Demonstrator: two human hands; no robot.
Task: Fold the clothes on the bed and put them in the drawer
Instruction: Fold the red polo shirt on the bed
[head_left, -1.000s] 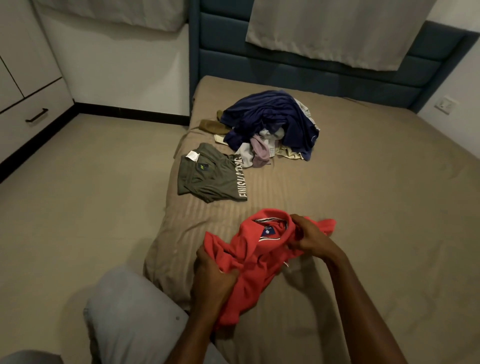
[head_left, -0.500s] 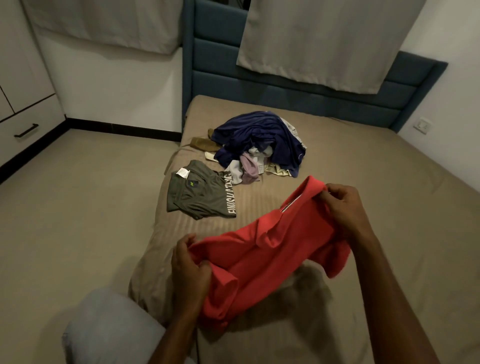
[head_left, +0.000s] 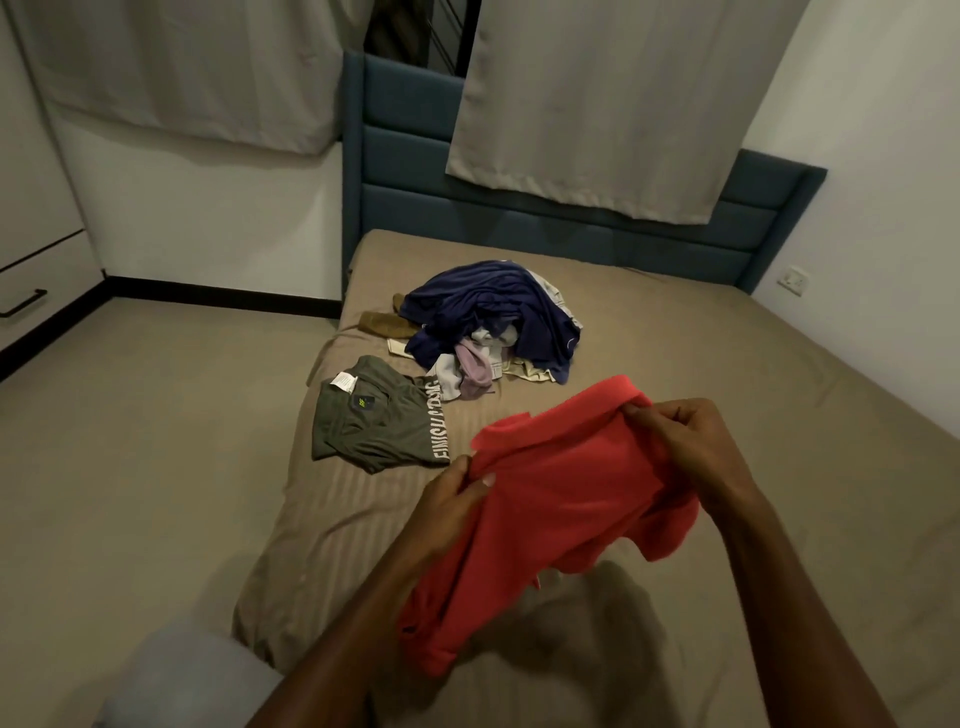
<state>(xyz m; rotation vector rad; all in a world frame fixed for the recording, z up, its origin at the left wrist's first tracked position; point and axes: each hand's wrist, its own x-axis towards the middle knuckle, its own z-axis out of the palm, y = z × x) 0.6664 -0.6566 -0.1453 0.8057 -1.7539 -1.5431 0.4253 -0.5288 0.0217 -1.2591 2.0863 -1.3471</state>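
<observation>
The task looks to be in its early part. Both hands grip a red polo-style shirt of soft knit fabric (head_left: 561, 499), held up off the bed in the lower centre of the frame: the left hand (head_left: 447, 509) pinches one edge of the cloth at its left side, and the right hand (head_left: 685, 447) is curled round the fabric near the collar at the upper right, so the two hands are apart with the cloth stretched loosely between them. The shirt hangs crumpled below and is not yet folded.

One olive-green T-shirt with pale lettering along its edge and a white label (head_left: 382, 423) lies flat on the bed to the left of centre and appears already folded. Above it, near the middle of the frame, an unsorted heap of clothes topped by a dark navy garment (head_left: 493, 317) waits, with pale, mauve and brown pieces showing beneath it. Nothing seems to have reached the white drawer with a black bar handle (head_left: 31, 299) at the left edge, which is closed.

The bed has a tan, faintly striped sheet (head_left: 727, 374) and a padded teal-blue headboard (head_left: 519, 208). Pale grey curtains (head_left: 597, 104) hang over the headboard and across the upper left. The floor (head_left: 156, 441) on the left is beige, edged by a dark skirting board below white walls, and a wall socket (head_left: 793, 281) sits at the right.
</observation>
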